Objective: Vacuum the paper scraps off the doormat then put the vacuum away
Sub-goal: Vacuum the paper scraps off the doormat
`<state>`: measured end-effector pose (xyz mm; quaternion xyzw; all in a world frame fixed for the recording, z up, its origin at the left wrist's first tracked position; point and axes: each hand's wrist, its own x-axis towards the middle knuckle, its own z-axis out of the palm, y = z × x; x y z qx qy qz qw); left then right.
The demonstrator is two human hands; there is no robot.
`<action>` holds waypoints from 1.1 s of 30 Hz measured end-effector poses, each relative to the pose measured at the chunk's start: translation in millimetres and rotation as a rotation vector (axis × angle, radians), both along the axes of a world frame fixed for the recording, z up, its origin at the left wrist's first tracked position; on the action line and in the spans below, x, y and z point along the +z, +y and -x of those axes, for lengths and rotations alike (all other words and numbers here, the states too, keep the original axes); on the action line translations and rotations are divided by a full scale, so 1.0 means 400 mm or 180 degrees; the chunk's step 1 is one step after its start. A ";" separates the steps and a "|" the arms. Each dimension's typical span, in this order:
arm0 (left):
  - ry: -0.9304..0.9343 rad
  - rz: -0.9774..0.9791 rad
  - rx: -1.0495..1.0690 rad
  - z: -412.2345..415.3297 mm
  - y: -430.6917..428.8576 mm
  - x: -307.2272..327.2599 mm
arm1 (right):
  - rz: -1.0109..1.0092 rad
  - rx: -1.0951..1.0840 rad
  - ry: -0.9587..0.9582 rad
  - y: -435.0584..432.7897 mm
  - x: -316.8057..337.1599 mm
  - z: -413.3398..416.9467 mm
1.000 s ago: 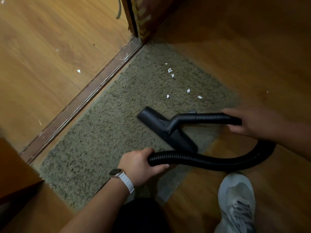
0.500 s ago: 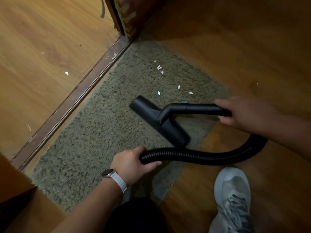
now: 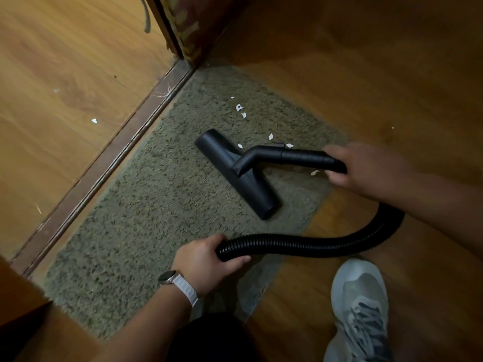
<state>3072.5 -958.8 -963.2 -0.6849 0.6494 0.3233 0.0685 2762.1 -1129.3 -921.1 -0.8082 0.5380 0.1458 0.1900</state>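
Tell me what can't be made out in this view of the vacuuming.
All in the head view:
1. The vacuum body: out of frame; the hose runs out of sight inside the left hand.
2. Underside of the floor nozzle: faces the doormat, so scraps beneath are hidden.
3. Grip of the right hand: motion-blurred on the wand.
4. Dark mark on one paper scrap: too small to read.

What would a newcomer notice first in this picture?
A black vacuum nozzle sits in the middle of the doormat, its tube held by the right hand. White paper scraps lie beside and beyond it. The left hand holds the ribbed hose nearer the camera.
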 end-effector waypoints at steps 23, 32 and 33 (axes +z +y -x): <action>-0.0112 0.0171 0.0414 -0.043 -0.048 -0.002 | 0.0140 -0.0230 -0.0356 -0.091 -0.044 -0.057; -0.0065 0.0221 0.0475 -0.062 -0.040 -0.004 | 0.0020 0.0159 -0.0206 -0.106 -0.043 -0.113; -0.0033 0.0220 0.0508 -0.063 -0.040 -0.005 | 0.0062 0.0208 -0.0174 -0.105 -0.041 -0.118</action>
